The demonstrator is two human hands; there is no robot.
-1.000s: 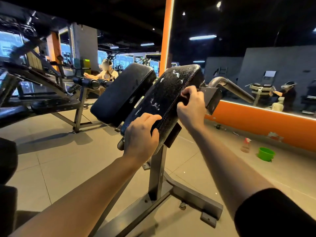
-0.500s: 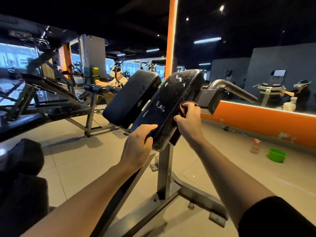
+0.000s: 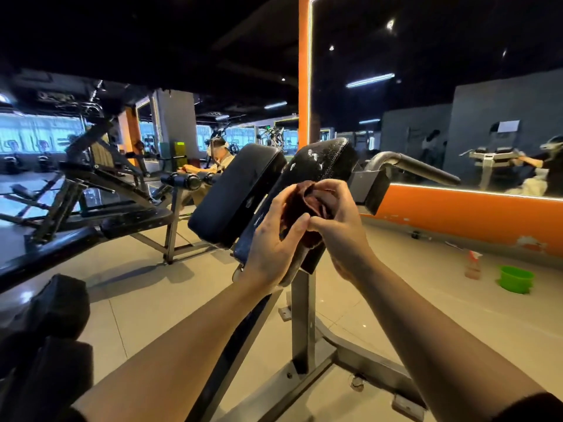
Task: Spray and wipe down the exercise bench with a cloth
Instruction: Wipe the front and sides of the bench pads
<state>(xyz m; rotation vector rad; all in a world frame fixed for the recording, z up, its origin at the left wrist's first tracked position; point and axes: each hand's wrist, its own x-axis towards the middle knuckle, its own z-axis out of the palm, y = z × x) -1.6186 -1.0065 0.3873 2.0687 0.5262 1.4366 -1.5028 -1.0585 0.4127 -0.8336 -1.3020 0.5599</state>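
In the head view, a dark reddish-brown cloth (image 3: 307, 205) is held at the centre of the frame, bunched between both hands just in front of the right-hand bench pad (image 3: 316, 169). The left hand (image 3: 274, 242) is curled round the cloth's left side, thumb meeting the other hand's fingertips. The right hand (image 3: 341, 217) pinches a fold of it from the right, fingers bent over the top. White flecks of spray are seen on the pad's upper part, so the spraying appears done and the wiping only partly so. The step in hand is judged to be a refolding or regathering of the cloth. A fresh face of cloth is then called for, pressed flat on the pad and drawn over the wet flecks toward the upper edge. A second pad (image 3: 237, 190) lies just left. A spray bottle (image 3: 472, 264) and green tub (image 3: 516, 278) stand on the floor at lower right, well apart from the bench.
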